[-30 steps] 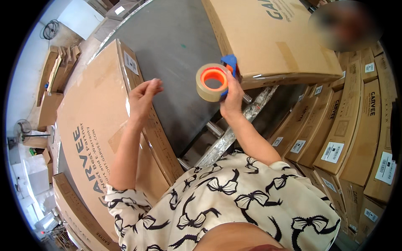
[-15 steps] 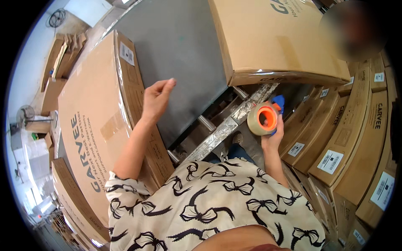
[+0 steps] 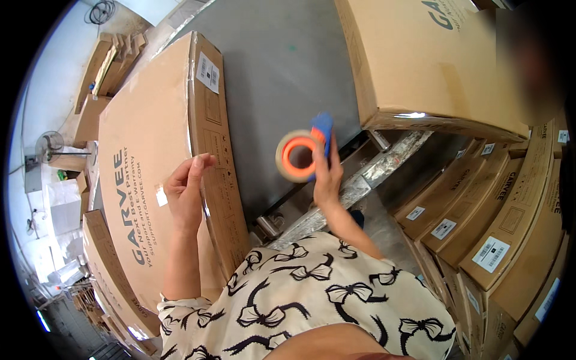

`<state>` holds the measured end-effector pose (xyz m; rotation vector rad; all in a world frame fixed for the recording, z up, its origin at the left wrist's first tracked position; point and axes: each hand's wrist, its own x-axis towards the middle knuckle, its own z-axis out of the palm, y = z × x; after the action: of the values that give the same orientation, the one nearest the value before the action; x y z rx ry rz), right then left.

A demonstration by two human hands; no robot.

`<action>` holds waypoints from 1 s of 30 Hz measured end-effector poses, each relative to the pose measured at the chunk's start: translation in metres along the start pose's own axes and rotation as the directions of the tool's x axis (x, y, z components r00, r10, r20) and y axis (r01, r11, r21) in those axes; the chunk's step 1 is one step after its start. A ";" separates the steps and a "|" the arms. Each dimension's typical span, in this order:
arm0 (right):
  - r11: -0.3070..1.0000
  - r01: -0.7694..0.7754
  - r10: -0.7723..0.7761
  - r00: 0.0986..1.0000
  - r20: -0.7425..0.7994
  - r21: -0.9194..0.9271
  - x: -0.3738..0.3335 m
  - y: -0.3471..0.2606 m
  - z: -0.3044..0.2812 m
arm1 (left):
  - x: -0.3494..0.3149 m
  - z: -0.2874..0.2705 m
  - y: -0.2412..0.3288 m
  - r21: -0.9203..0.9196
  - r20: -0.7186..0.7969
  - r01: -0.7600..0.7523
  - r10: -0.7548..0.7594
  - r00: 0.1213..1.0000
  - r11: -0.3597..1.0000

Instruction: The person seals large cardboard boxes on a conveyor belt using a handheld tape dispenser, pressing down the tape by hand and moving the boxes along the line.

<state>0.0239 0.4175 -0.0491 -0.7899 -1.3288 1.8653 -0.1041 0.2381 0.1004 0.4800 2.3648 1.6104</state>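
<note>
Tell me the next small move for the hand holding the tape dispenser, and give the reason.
Probably bring the right hand left, so the tape dispenser meets the edge of the big cardboard box. The dispenser hangs in the air above the grey table, apart from the box, while the left hand rests on the box's upper edge as if steadying it.

right hand [image 3: 325, 177] raised tape dispenser [image 3: 302, 153] back up | left hand [image 3: 187, 191] lowered onto box edge [image 3: 211, 150]
</note>
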 end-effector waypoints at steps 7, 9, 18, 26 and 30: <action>0.905 0.112 0.000 0.965 -0.263 0.411 0.082 0.007 0.002 | -0.013 -0.019 -0.007 0.053 0.004 -0.071 0.071 0.997 0.996; 0.839 0.133 0.025 0.959 -0.281 0.528 0.089 0.007 0.011 | -0.017 -0.014 0.001 0.033 0.029 -0.084 0.083 0.996 0.996; 0.908 -0.265 0.213 0.959 0.187 0.324 0.065 -0.005 -0.044 | 0.012 0.111 0.044 -0.280 0.554 0.179 0.007 0.833 0.943; 0.900 -0.427 0.425 0.904 0.041 0.091 -0.107 -0.065 -0.199 | 0.068 0.294 0.006 -0.524 0.705 0.603 -0.091 0.704 0.602; 0.874 -0.462 0.484 0.852 -0.200 0.148 -0.122 -0.078 -0.248 | 0.108 0.351 -0.015 -0.442 0.624 0.545 -0.192 0.757 0.713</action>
<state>0.3066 0.4653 -0.0362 -1.3360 -0.9420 2.1082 -0.0737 0.5755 -0.0423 0.2218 1.3081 1.6251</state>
